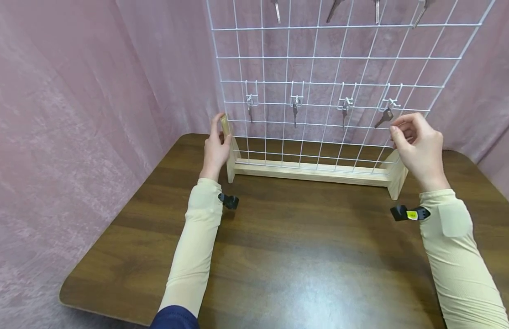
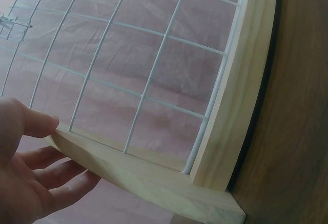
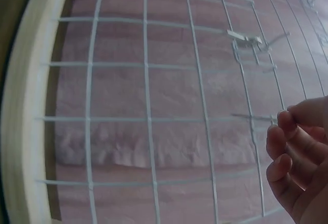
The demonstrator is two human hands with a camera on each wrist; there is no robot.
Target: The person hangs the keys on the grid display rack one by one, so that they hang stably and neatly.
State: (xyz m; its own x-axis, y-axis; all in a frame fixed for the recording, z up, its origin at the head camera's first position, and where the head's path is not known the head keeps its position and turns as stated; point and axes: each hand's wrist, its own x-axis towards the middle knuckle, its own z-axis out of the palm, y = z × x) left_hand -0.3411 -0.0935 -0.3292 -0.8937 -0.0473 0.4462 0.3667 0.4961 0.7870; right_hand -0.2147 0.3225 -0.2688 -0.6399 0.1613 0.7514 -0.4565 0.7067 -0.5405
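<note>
My left hand (image 1: pixel 215 151) grips the left wooden side piece (image 1: pixel 231 167) of a stand, thumb on one face and fingers behind, as the left wrist view shows of the wood (image 2: pixel 128 170). White wire grid (image 1: pixel 299 57) rises from this stand. My right hand (image 1: pixel 420 148) is raised before the grid's right edge, its fingers loosely bent. Close by its fingertips a key (image 1: pixel 386 115) hangs slanted from the rightmost hook (image 1: pixel 390 103). In the right wrist view the key's thin blade (image 3: pixel 251 116) shows beside the fingertips; nothing is plainly held there.
Further keys hang from lower hooks: one at left (image 1: pixel 250 112), one mid-left (image 1: pixel 295 112) and one mid-right (image 1: pixel 344 114). Several more hang along the top row, including a key (image 1: pixel 277 11). A brown wooden table (image 1: pixel 287 237) bears the stand; pink curtain (image 1: pixel 94 114) surrounds it.
</note>
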